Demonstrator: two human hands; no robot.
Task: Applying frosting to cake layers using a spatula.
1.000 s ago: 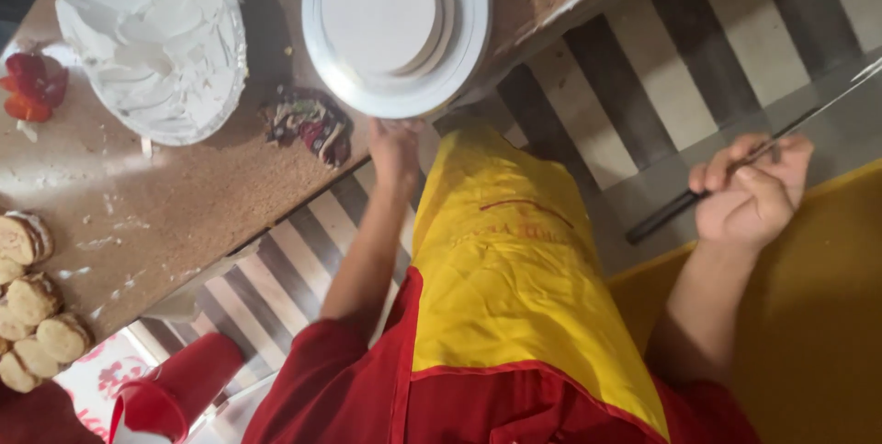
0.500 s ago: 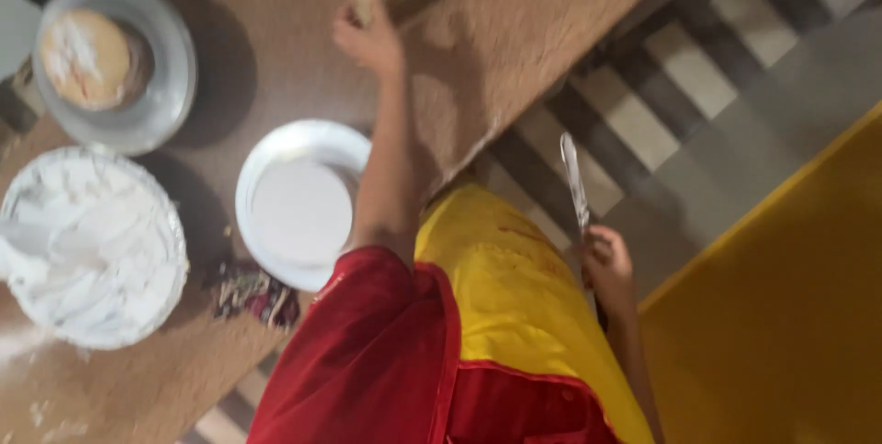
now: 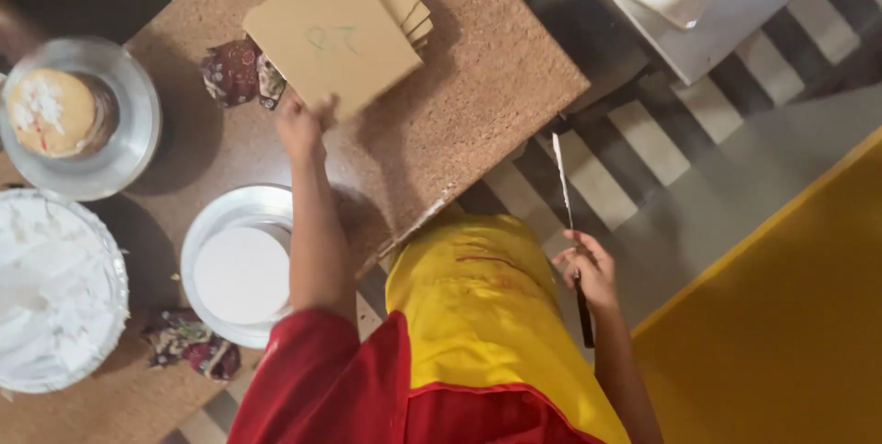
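Gripping one stack of cardboard squares (image 3: pixel 335 35) with left hand (image 3: pixel 301 124), right hand (image 3: pixel 588 269) clasping one knife (image 3: pixel 570 233), two cloths.

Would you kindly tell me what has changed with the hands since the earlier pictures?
The left hand has left the counter edge by the white turntable, reached forward across the counter and now grips the corner of the top cardboard square. The right hand still holds the long knife, now pointing forward instead of sideways. The bowl of cream is unmoved.
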